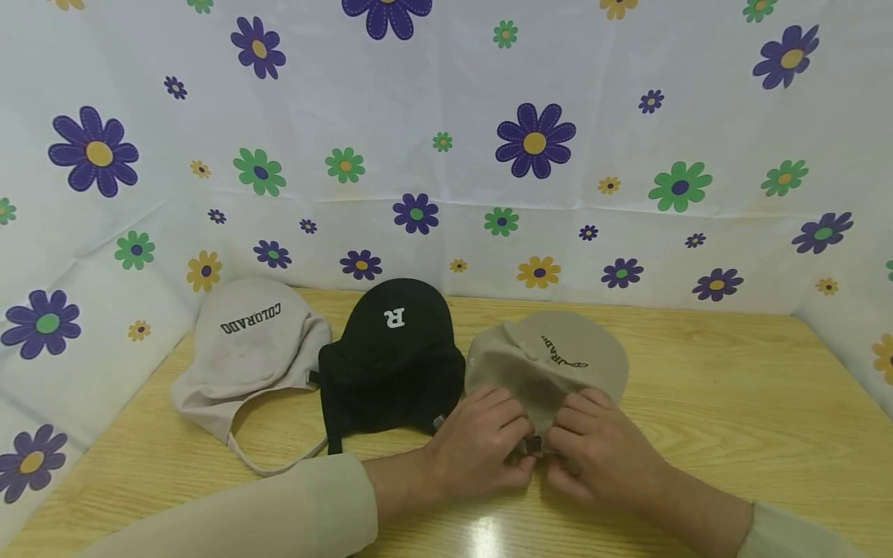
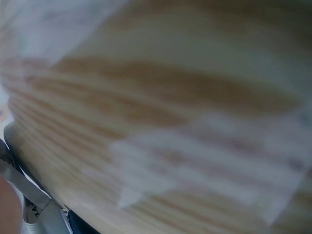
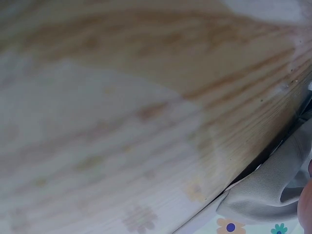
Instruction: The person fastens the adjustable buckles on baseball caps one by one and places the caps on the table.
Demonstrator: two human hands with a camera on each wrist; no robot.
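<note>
A khaki cap (image 1: 596, 349) lettered in black lies at the right of the row of caps. My left hand (image 1: 481, 442) and right hand (image 1: 607, 449) grip the edge nearest me, one on each side of a small dark buckle (image 1: 533, 446). Their fingers curl over the fabric and hide part of the strap. The left wrist view catches a bit of strap (image 2: 31, 192) beside a fingertip in its lower left corner. In the right wrist view, a fold of the cap's cloth (image 3: 263, 190) shows beside a finger at the lower right.
A black cap (image 1: 398, 372) with a white R lies left of my hands. Farther left is a pale cap (image 1: 244, 341) marked COLORADO, its strap looping toward me. All rest on a wooden table (image 1: 732, 387), with a flower-printed cloth (image 1: 474, 77) hanging behind.
</note>
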